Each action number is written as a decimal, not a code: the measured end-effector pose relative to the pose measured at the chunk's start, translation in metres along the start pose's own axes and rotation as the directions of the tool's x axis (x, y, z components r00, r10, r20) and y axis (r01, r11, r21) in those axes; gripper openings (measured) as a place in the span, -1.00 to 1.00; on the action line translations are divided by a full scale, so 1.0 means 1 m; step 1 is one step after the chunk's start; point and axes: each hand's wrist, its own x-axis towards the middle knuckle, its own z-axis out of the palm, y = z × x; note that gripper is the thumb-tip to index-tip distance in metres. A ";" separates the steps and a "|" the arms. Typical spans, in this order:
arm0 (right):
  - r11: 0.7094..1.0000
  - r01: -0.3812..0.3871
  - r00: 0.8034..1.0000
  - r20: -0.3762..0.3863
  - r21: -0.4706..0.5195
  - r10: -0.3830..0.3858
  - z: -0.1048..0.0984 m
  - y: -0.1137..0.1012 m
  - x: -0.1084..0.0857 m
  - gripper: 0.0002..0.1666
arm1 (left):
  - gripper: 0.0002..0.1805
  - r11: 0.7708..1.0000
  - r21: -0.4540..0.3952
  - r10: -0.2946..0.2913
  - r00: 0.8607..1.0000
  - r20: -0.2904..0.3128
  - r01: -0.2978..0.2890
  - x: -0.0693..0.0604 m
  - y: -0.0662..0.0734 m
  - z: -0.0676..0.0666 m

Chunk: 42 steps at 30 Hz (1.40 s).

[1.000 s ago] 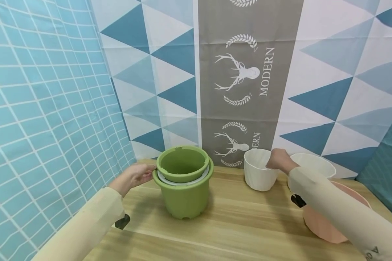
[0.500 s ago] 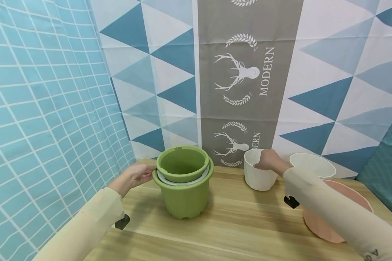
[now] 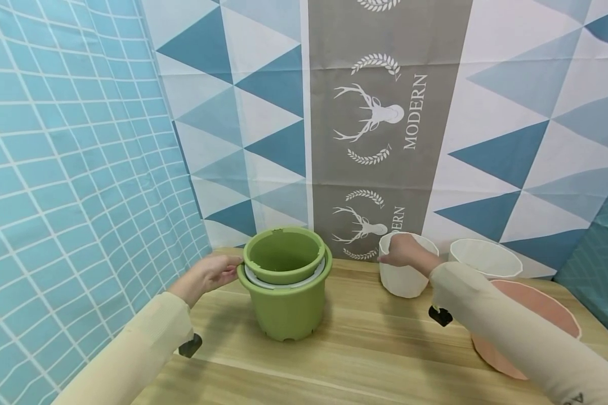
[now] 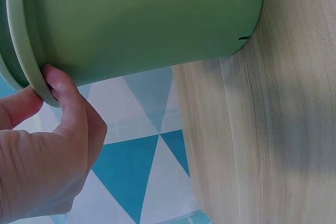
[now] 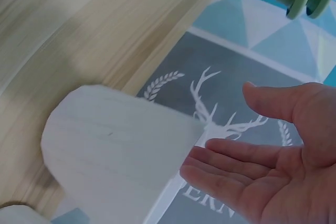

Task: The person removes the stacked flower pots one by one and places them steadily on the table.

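My left hand pinches the left rim of a large green flower pot, thumb above and fingers beneath, as the left wrist view shows. Nested in that pot are a pot with a pale grey rim and, innermost, a smaller green pot. My right hand is over the mouth of a small white pot. In the right wrist view its thumb stands well apart from the fairly straight fingers, with nothing between them. Those fingertips overlap the white pot's rim; whether they touch it I cannot tell.
Right of the small pot stands a wider white pot, with a pink pot in front, partly hidden by my right sleeve. Everything stands on a wooden table. A patterned cloth hangs behind, a blue gridded one at left.
My right hand has moved left from between the two white pots to over the small white pot's mouth. My left hand keeps its hold on the green pot's rim; the pots stay put.
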 end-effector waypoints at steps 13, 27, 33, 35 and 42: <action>0.997 -0.028 0.998 0.051 -0.072 0.032 0.001 -0.021 0.004 -0.36 | -0.46 1.000 -0.008 0.005 1.000 -0.004 -0.005 0.001 -0.003 -0.002; 0.999 0.013 0.992 0.129 -0.031 -0.009 -0.013 -0.034 0.008 -0.60 | -0.44 1.000 -0.006 -0.001 1.000 0.006 0.002 0.002 -0.005 0.003; 0.999 0.034 0.990 0.135 -0.027 -0.030 -0.013 -0.045 0.009 -0.53 | -0.40 1.000 0.011 -0.005 1.000 0.010 0.004 0.001 -0.002 0.001; 0.998 0.050 0.990 0.132 -0.037 -0.044 -0.014 -0.049 0.008 -0.47 | -0.40 1.000 0.010 -0.004 1.000 0.008 0.004 0.001 -0.001 0.001; 0.991 0.125 0.988 0.096 -0.054 -0.119 -0.017 -0.064 0.007 -0.36 | -0.43 1.000 0.004 0.000 1.000 -0.007 0.000 0.000 0.000 0.000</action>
